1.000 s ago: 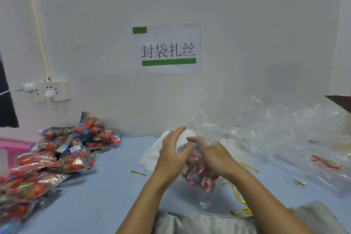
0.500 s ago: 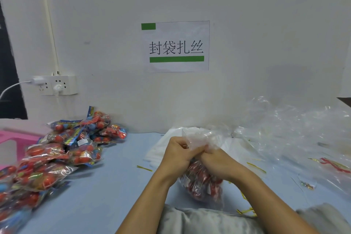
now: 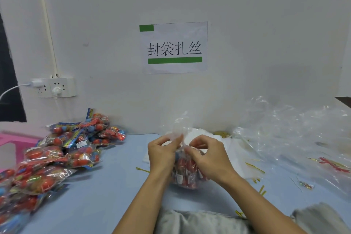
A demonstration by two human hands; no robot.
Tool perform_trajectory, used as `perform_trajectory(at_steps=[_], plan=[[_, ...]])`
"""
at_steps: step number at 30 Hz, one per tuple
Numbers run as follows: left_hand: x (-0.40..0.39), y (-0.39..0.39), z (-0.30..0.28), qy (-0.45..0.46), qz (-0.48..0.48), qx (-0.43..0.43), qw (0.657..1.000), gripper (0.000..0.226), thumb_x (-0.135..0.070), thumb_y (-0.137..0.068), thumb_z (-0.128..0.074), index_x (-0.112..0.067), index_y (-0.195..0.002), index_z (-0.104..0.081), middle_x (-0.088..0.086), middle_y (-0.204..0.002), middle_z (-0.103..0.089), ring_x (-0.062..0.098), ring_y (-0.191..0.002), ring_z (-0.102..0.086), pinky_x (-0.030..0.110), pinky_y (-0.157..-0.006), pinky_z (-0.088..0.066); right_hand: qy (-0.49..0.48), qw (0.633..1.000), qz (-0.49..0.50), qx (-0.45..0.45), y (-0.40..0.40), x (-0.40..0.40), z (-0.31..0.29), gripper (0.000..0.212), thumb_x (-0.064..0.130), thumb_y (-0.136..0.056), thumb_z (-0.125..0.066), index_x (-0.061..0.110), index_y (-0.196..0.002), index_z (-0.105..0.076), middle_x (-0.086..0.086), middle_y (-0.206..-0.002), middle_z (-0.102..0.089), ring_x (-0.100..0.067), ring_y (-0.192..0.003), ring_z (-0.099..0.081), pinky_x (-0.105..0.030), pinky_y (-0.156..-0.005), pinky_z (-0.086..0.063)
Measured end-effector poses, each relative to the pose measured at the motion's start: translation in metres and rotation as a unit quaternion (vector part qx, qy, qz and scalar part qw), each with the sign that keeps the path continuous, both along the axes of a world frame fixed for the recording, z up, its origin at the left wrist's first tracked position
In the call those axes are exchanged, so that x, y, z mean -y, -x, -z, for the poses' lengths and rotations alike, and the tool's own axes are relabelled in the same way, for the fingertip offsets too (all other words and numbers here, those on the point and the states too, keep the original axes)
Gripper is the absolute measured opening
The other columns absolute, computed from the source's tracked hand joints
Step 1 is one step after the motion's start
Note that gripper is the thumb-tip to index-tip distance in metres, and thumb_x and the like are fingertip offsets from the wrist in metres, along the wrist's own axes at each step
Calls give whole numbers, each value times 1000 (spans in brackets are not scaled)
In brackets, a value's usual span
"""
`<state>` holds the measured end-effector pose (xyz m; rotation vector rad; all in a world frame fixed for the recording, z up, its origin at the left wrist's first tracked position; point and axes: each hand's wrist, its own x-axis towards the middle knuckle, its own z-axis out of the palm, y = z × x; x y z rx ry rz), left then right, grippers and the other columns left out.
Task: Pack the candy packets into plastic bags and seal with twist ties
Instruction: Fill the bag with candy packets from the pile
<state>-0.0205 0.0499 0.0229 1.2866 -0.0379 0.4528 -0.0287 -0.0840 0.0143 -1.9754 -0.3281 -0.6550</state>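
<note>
One head camera looks forward and slightly down, close above the near edge of the blue table (image 3: 106, 186), facing the white wall (image 3: 247, 24).

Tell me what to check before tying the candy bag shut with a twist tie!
1. Candy inside the plastic bag: ok, red packets sit at the bottom.
2. Bag neck gathered: ok, bunched above the candy.
3. Left hand gripping the neck: ok.
4. Right hand pinching the neck: ok.
5. Twist tie already in the hands: cannot tell.
6. Spare twist ties nearby: ok, yellow ones lie on the table to the right.
</note>
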Motion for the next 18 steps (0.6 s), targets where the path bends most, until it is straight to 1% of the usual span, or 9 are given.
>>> perform_trajectory(at_steps=[2, 4, 6, 8, 10, 11, 12, 14, 18], plan=[[1, -1, 1, -28, -17, 1, 999, 22, -20, -76, -85, -10, -61, -73, -1, -63, -71, 12, -56, -63, 22, -51, -51, 0, 1000, -18, -4, 1, -3, 2, 15, 18, -87, -74, 29, -78, -69, 19, -81, -71, 2, -85, -66, -9, -71, -48], [4, -1, 1, -67, -36, 13, 997, 25, -18, -77, -85, -7, -60, -71, 3, -61, -68, 15, -57, -60, 32, -57, -53, -12, 999, -31, -4, 3, -4, 1, 25, 8, -89, -69, 32, -80, -70, 16, -83, -72, -1, -82, -68, -11, -70, -50], [6, -1, 1, -120, -62, 39, 990, 23, -9, -77, -83, -8, -58, -69, 2, -59, -66, 14, -55, -55, 35, -59, -50, -14, 1000, -26, -2, 4, -4, -2, 30, 1, -89, -64, 29, -82, -72, 14, -87, -73, -1, -80, -69, -12, -69, -52], [8, 1, 0, -168, -90, 63, 980, 27, 4, -73, -76, -14, -55, -68, -2, -59, -65, 7, -51, -50, 27, -54, -46, -8, 1000, -26, -3, 5, -4, -4, 27, -1, -88, -60, 20, -83, -77, 10, -84, -75, -4, -79, -70, -16, -71, -55], [11, 4, -1, -180, -97, 82, 975, 32, 11, -68, -68, -18, -53, -65, -2, -61, -64, 6, -50, -47, 19, -47, -40, -21, 999, -38, -12, 7, -7, -4, 28, 4, -88, -60, 23, -75, -77, 7, -73, -74, -7, -70, -69, -19, -66, -55], [11, 5, -1, -177, -94, 87, 976, 34, 12, -67, -65, -19, -54, -66, -1, -62, -63, 7, -50, -45, 17, -46, -39, -32, 999, -41, -15, 8, -8, -4, 30, 7, -88, -62, 26, -69, -75, 8, -69, -73, -6, -66, -67, -19, -62, -53], [11, 6, -2, -171, -90, 90, 977, 37, 13, -68, -65, -22, -55, -66, 1, -62, -63, 9, -51, -44, 18, -46, -38, -42, 998, -41, -16, 8, -9, -4, 31, 9, -89, -64, 28, -66, -73, 9, -68, -73, -4, -65, -66, -17, -60, -50], [11, 5, -1, -165, -77, 95, 979, 42, 10, -72, -67, -28, -55, -69, 5, -62, -62, 10, -51, -42, 24, -48, -40, -60, 997, -36, -16, 8, -9, -4, 27, 11, -90, -68, 28, -71, -76, 12, -72, -75, -4, -70, -70, -15, -62, -51], [11, 4, -2, -186, -52, 98, 976, 37, -5, -77, -80, -28, -52, -66, 10, -57, -58, 15, -53, -42, 31, -51, -42, -93, 995, -20, -25, 7, -9, -3, 19, 7, -88, -67, 17, -78, -80, 7, -74, -76, -15, -74, -71, -28, -67, -57]])
